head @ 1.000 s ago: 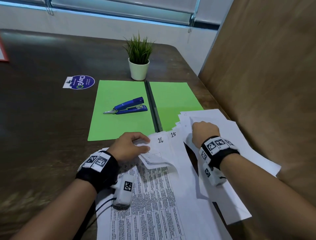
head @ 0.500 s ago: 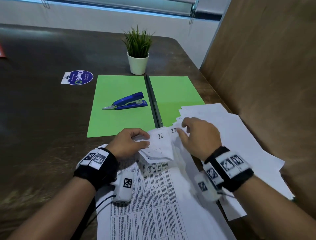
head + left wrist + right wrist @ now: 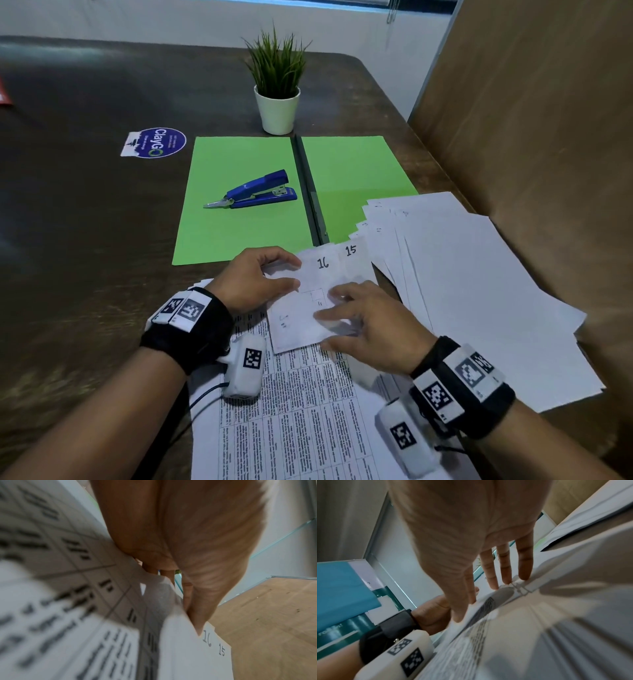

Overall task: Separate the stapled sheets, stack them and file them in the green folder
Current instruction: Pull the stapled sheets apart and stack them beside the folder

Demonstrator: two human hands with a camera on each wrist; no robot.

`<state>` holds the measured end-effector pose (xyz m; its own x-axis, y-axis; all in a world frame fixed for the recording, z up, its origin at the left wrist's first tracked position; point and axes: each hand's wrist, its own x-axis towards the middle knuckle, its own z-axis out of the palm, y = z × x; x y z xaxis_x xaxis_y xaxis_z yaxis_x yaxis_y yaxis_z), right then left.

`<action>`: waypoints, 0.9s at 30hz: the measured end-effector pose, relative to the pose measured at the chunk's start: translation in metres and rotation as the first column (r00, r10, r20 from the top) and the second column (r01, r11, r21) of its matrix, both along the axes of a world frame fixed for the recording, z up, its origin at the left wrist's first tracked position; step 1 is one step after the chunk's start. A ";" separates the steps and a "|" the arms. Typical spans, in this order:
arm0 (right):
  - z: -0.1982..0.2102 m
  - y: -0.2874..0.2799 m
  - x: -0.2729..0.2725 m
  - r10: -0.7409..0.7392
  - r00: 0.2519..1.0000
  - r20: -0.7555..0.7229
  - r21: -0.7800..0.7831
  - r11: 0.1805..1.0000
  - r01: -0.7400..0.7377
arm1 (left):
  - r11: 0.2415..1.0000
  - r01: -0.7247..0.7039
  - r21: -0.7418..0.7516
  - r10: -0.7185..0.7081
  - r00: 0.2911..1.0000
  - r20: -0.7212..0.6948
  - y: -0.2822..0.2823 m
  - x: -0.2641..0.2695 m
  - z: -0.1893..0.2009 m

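The green folder (image 3: 239,219) lies open on the table with a blue stapler (image 3: 255,190) on its left leaf. Stapled printed sheets (image 3: 294,418) lie near me, their top sheet (image 3: 301,318) folded back, with corners numbered 16 and 15 showing. My left hand (image 3: 296,272) pinches the folded sheet's upper left edge between thumb and fingers. My right hand (image 3: 329,308) rests on the fold with its fingers (image 3: 505,568) straight and spread. In the left wrist view my thumb (image 3: 197,615) lies on the sheet beside the 16 (image 3: 207,641). The staple is not visible.
A fanned pile of loose white sheets (image 3: 479,291) covers the table's right side and part of the folder's right leaf. A potted plant (image 3: 277,102) stands behind the folder, a round sticker (image 3: 154,142) lies to its left. A brown panel (image 3: 534,120) walls the right.
My right hand came back from the loose pile on the right and settled flat on the folded sheet. The left hand kept its pinch in the same place.
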<state>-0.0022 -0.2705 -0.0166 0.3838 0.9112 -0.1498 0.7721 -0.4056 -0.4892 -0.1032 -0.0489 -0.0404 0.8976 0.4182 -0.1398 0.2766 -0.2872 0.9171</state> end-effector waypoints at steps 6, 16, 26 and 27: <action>-0.003 0.001 -0.001 -0.171 0.970 -0.175 0.116 0.974 0.193 | 1.000 -0.011 -0.020 0.011 1.000 0.003 0.002 -0.001 -0.002; -0.017 -0.001 0.004 -0.233 0.935 -0.268 0.083 0.961 0.263 | 0.998 -0.066 0.005 0.066 0.998 0.007 0.001 -0.001 -0.001; -0.017 -0.009 0.006 -0.182 0.931 -0.317 0.146 0.960 0.237 | 0.990 -0.079 -0.114 0.085 0.995 0.048 -0.004 -0.001 0.004; -0.017 -0.009 0.006 -0.183 0.930 -0.318 0.156 0.958 0.241 | 0.989 -0.081 -0.126 0.088 0.995 0.054 -0.004 0.000 0.003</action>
<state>0.0039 -0.2790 -0.0337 0.5356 0.8359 -0.1204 0.4853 -0.4213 -0.7662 -0.1033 -0.0527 -0.0375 0.8679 0.4758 -0.1427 0.2391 -0.1483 0.9596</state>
